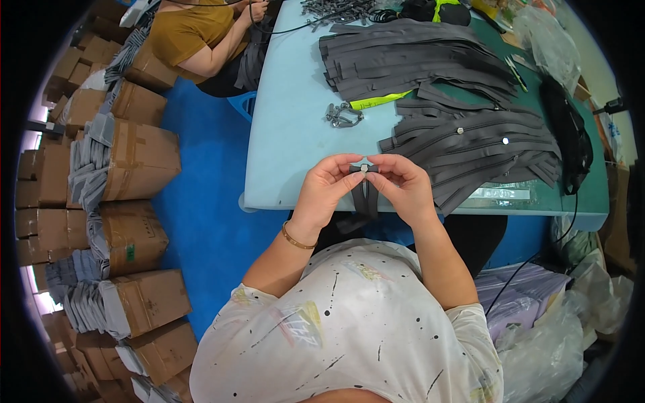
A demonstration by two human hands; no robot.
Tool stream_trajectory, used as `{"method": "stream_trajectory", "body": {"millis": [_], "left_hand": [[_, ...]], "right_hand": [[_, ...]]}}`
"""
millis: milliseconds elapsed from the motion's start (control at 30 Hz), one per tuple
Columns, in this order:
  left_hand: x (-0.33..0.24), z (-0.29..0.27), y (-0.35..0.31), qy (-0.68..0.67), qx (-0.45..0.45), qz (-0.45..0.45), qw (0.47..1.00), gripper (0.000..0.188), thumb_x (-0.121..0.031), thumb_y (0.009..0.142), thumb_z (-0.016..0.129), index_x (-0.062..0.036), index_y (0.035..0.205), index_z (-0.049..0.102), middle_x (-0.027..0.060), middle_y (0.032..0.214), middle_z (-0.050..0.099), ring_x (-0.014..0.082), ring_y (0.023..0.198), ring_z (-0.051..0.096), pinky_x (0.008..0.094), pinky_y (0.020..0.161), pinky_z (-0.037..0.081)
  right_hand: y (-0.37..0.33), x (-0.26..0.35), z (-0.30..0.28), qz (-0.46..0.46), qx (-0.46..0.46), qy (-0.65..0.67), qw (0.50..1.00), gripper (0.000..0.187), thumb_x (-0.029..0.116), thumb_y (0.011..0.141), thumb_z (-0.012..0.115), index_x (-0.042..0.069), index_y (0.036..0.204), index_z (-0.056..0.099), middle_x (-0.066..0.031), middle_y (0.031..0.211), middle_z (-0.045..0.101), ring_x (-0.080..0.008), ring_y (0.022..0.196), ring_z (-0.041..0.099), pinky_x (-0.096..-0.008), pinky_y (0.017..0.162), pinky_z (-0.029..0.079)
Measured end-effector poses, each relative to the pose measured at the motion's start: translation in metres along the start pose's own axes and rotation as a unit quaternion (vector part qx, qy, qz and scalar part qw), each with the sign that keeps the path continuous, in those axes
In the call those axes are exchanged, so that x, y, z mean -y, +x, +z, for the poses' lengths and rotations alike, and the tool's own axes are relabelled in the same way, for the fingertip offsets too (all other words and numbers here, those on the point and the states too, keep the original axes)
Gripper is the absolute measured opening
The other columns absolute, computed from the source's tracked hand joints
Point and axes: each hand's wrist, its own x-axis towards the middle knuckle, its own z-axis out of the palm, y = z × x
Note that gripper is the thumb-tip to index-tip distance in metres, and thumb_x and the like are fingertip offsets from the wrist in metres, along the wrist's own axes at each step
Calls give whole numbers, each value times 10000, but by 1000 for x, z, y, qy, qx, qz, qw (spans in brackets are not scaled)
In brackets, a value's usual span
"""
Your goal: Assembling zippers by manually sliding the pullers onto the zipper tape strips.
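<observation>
Between my two hands, just above the near edge of the table, is a dark grey zipper (365, 201). My left hand (329, 183) pinches one side of its top end, thumb and forefinger together. My right hand (403, 183) pinches the other side. A small pale metal piece, seemingly the slider (364, 168), shows between my fingertips. The zipper's tapes hang below my hands toward my lap. Right of my hands lies a fanned stack of grey zippers (477, 144), with a larger stack (410, 57) beyond it. A small cluster of metal sliders (343, 115) rests ahead of my hands.
The table (282, 134) also bears a yellow-green strip (381, 100), a heap of dark small parts (339, 9) and a black pouch (566, 138). Another person (195, 40) sits at the far left. Cardboard boxes (141, 161) line the left; plastic bags (544, 349) lie right.
</observation>
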Motion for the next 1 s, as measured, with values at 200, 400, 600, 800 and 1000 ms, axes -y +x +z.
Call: {"method": "stream_trajectory", "body": {"millis": [200, 400, 600, 800, 1000], "left_hand": [[10, -5, 0, -1, -3, -2, 1000, 200, -15, 840, 605, -16, 1036, 563, 40, 948, 606, 106, 867, 578, 216, 743, 464], [14, -5, -3, 10, 27, -60, 998, 148, -85, 874, 591, -5, 998, 605, 41, 929, 631, 89, 825, 576, 223, 726, 468], [18, 6, -5, 62, -15, -27, 998, 143, -114, 876, 602, 19, 908, 645, -13, 790, 615, 30, 708, 500, 177, 623, 403], [24, 5, -7, 89, -32, 2, 996, 138, -117, 878, 600, 12, 904, 643, -39, 743, 587, 10, 653, 454, 171, 557, 362], [22, 8, -6, 129, -10, 6, 992, 136, -116, 880, 594, 10, 905, 639, -56, 716, 560, 17, 648, 435, 184, 558, 368]], "right_hand": [[-1, 0, -2, 15, 11, -9, 1000, 273, -26, 820, 623, 16, 1090, 619, -11, 922, 610, -64, 822, 559, -189, 740, 450], [-1, -1, -4, 8, 14, 5, 1000, 280, -25, 835, 605, 27, 1109, 619, -9, 943, 607, -66, 840, 558, -192, 757, 446], [-1, -5, -6, -8, 0, 3, 1000, 264, 4, 828, 617, 71, 1083, 640, -21, 925, 587, -77, 800, 551, -202, 716, 447], [-1, -9, -8, -1, 16, -10, 1000, 261, -28, 840, 597, 21, 1096, 612, -13, 979, 610, -67, 866, 557, -186, 754, 437], [-2, -7, -6, 10, -3, -3, 1000, 244, 2, 831, 613, 50, 1069, 635, -14, 937, 591, -72, 798, 548, -195, 698, 442]]}}
